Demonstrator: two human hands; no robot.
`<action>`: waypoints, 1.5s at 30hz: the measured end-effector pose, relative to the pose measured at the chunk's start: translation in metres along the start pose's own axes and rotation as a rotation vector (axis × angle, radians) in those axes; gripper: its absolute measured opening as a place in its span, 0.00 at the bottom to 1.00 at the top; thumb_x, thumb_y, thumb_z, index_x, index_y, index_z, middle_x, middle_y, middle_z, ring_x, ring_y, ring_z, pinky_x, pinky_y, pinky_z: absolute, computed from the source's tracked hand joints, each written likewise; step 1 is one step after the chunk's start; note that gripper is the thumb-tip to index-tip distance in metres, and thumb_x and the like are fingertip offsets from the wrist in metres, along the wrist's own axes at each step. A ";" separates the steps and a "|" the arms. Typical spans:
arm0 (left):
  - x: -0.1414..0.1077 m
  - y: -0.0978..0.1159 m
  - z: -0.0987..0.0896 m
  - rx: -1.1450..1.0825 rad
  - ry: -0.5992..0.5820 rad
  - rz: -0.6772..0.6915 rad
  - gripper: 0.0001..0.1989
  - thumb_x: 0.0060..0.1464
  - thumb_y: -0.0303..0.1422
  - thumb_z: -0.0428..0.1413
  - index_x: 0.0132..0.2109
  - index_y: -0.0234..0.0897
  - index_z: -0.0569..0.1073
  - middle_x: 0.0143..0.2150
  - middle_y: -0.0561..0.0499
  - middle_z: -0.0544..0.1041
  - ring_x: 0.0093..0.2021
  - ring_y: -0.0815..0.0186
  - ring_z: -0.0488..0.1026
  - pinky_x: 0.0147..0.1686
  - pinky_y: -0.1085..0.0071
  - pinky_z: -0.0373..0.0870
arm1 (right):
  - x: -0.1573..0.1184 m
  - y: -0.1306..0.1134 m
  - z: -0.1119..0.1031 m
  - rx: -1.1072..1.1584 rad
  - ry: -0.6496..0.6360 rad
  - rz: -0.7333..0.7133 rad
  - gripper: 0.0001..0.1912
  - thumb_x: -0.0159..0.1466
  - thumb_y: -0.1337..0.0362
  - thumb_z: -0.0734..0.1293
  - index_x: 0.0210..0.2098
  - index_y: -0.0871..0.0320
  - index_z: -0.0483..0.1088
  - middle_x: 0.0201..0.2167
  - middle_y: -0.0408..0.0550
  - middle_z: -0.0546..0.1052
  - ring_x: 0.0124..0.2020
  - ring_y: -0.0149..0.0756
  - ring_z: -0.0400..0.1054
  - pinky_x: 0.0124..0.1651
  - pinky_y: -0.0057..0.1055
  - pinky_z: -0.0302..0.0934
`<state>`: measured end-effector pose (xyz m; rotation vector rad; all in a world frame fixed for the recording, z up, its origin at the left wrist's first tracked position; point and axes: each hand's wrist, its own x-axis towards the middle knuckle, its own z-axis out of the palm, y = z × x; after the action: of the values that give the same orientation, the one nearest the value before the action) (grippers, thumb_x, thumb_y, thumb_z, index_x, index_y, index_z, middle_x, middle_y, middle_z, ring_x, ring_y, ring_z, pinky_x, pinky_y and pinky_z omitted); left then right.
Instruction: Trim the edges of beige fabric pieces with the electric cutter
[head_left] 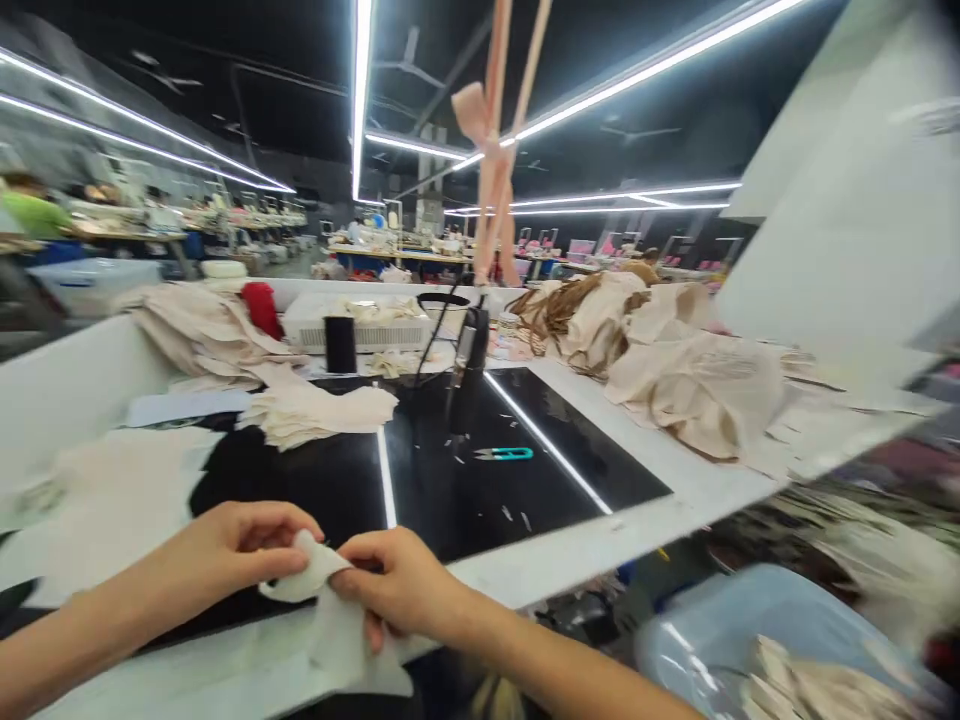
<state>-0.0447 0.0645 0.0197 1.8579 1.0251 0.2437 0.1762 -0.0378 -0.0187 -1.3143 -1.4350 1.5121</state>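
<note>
A pale cream piece of fabric (330,632) hangs over the table's front edge, its upper end folded between my two hands. The fingers of my left hand (259,545) pinch the fold from the left. From the right, my right hand (397,585) grips the same fabric, thumb and fingers pressed together. Beyond the hands lies a glossy black work surface (442,500) with small turquoise thread snips (506,454) and scattered thread bits. A dark upright tool (466,370) stands at its back. Stacked cream cut pieces (322,410) lie behind my left hand.
Pale fabric (112,500) spreads at the left. Behind are a dark cylinder (340,345), a white box (300,325) and red cloth (261,308). Heaped cream garments (697,385) lie on the right. A translucent tub (780,625) stands below right. Peach strips (499,170) hang overhead.
</note>
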 end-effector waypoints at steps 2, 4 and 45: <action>-0.013 0.015 0.003 -0.169 -0.086 -0.076 0.27 0.41 0.55 0.69 0.36 0.36 0.77 0.26 0.54 0.73 0.26 0.70 0.67 0.26 0.78 0.59 | 0.003 -0.006 -0.001 -0.024 -0.039 -0.014 0.07 0.69 0.63 0.66 0.39 0.58 0.76 0.19 0.34 0.70 0.13 0.23 0.63 0.13 0.18 0.50; -0.022 0.021 0.001 -0.271 -0.068 -0.168 0.28 0.39 0.54 0.71 0.36 0.36 0.76 0.21 0.58 0.66 0.21 0.74 0.57 0.20 0.78 0.46 | 0.010 -0.009 -0.003 -0.050 -0.074 -0.033 0.07 0.68 0.64 0.66 0.38 0.57 0.76 0.21 0.35 0.72 0.12 0.23 0.63 0.10 0.18 0.48; 0.097 -0.039 -0.084 0.443 0.449 0.381 0.16 0.69 0.36 0.53 0.55 0.39 0.81 0.60 0.49 0.79 0.62 0.57 0.74 0.65 0.64 0.65 | 0.167 0.003 -0.092 -1.214 0.584 -0.323 0.36 0.60 0.84 0.56 0.62 0.56 0.73 0.66 0.57 0.72 0.59 0.46 0.72 0.59 0.38 0.63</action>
<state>-0.0519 0.1975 0.0062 2.4720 1.0709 0.7356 0.2178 0.1461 -0.0479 -1.8004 -2.0377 -0.1308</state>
